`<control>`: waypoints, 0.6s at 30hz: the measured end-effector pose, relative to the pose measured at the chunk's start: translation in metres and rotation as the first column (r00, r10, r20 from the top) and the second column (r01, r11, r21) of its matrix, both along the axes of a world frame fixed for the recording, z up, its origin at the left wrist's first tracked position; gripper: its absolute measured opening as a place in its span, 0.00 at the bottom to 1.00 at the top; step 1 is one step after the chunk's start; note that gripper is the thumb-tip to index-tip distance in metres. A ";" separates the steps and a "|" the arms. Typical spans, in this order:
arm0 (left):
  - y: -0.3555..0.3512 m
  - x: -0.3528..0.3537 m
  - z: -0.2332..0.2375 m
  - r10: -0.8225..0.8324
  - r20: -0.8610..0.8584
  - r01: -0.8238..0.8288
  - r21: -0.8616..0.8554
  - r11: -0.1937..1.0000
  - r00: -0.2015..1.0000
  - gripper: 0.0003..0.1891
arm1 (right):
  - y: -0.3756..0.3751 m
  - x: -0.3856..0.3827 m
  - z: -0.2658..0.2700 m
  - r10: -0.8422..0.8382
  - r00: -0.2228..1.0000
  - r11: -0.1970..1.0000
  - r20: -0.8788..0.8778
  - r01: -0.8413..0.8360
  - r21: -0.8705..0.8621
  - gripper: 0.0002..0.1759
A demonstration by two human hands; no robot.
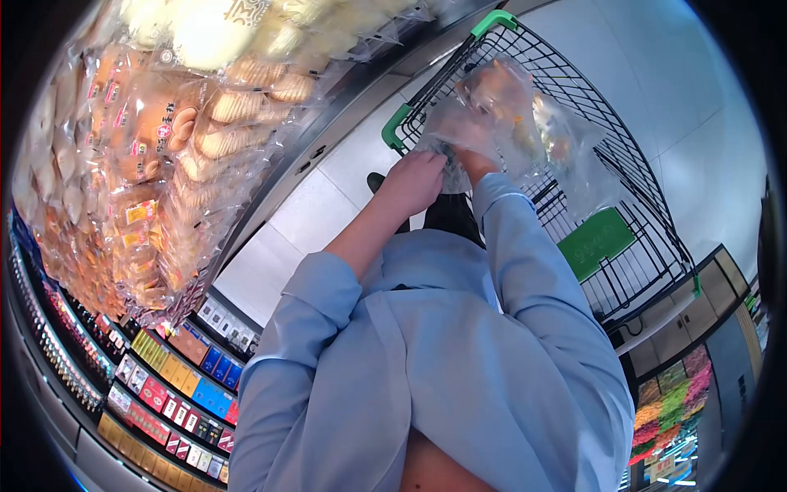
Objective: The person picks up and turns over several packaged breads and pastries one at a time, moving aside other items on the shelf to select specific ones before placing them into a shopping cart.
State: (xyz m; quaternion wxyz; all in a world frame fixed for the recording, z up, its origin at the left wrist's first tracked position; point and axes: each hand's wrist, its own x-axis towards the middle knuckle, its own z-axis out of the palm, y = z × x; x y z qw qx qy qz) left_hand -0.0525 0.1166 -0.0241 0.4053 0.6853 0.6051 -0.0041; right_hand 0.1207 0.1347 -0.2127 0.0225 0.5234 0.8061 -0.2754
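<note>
A clear plastic bag [498, 86] with something orange showing through it is at my hands, over the edge of a shopping cart [590, 102]. My left hand [416, 179] has its fingers closed at the near edge of the plastic. Close beside it, my right hand [474, 161] reaches into or behind the bag. The crumpled film blurs its fingers, so their grip does not show. Another clear bag [560, 135], with yellowish and orange contents, lies just right of the first, against the wire side of the cart.
Packaged bread and biscuits [184, 139] are heaped on a display at the left. Shelves of small colourful boxes [172, 377] stand below it. The cart has green corners and a green panel [597, 244]. Pale floor tiles [291, 238] lie between display and cart.
</note>
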 end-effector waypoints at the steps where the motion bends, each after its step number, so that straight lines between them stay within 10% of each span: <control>1: 0.000 0.000 0.000 0.003 0.000 -0.003 -0.001 1.000 1.000 0.19 | 0.002 0.000 0.002 0.005 1.000 1.000 0.002 -0.005 0.006 0.17; 10: -0.004 -0.012 0.001 0.046 0.036 -0.053 0.229 0.972 0.998 0.34 | 0.038 -0.023 0.079 0.116 0.974 0.985 0.193 -0.138 0.102 0.17; 13: -0.004 -0.024 0.009 0.062 0.113 -0.086 0.222 0.971 0.992 0.34 | 0.038 -0.021 0.163 -0.216 0.970 0.942 0.108 0.236 -0.239 0.18; 18: -0.023 -0.059 0.051 0.416 0.496 -0.434 -0.085 0.897 0.762 0.31 | 0.025 0.004 0.293 -0.294 0.931 0.942 -0.216 0.245 -0.228 0.12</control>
